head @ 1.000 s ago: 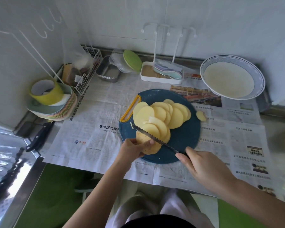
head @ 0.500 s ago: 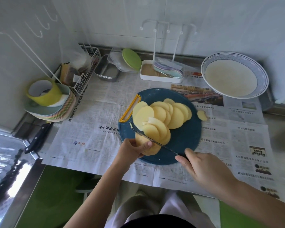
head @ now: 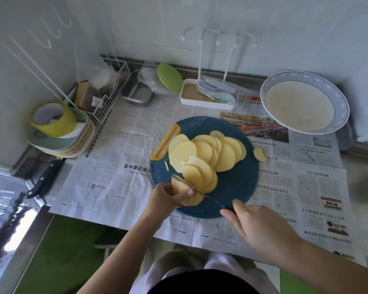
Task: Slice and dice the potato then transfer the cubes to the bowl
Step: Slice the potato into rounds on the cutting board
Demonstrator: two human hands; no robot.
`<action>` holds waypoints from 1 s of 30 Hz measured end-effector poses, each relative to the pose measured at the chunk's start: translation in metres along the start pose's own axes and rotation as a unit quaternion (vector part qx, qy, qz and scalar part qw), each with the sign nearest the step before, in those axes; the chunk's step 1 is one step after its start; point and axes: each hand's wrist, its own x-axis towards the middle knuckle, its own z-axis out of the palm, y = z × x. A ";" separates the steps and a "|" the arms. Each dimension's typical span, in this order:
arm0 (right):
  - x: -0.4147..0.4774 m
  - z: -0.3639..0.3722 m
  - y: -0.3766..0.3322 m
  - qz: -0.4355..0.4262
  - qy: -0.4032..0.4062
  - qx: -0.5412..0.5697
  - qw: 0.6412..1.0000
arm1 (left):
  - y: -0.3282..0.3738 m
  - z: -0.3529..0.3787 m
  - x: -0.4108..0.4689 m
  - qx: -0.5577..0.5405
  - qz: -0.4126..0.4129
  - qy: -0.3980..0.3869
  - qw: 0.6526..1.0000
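A round dark-blue cutting board with a yellow handle lies on newspaper. Several pale yellow potato slices fan across it. At the board's near left edge my left hand grips the remaining potato end. My right hand holds a thin knife by its handle, and the blade lies across the potato end just beside my left fingertips. One stray slice lies off the board's right edge. A wide blue-rimmed bowl sits at the back right.
Stacked plates with a yellow cup sit at the left. A black-handled knife lies at the newspaper's left edge. A wire basket, metal tin, green-lidded container and white rack tray line the back wall.
The blade has worked down into the potato end while my left hand keeps its grip. The fan of slices has not moved.
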 end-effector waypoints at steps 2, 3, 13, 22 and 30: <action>0.002 -0.001 0.000 0.001 -0.008 -0.002 1.000 | 0.002 0.000 0.000 -0.011 -0.012 -0.005 1.000; 0.003 -0.002 0.000 0.004 -0.012 -0.002 1.000 | 0.003 0.001 -0.001 -0.019 -0.018 -0.006 1.000; 0.006 -0.001 -0.011 0.026 -0.049 0.007 0.998 | 0.000 0.001 -0.003 -0.026 -0.021 0.016 0.999; 0.017 0.005 -0.019 0.042 -0.100 0.016 0.994 | 0.005 0.000 -0.004 -0.026 -0.020 -0.001 0.999; 0.028 0.039 -0.022 0.006 -0.132 0.041 0.990 | 0.007 -0.001 -0.003 -0.051 -0.022 -0.001 0.998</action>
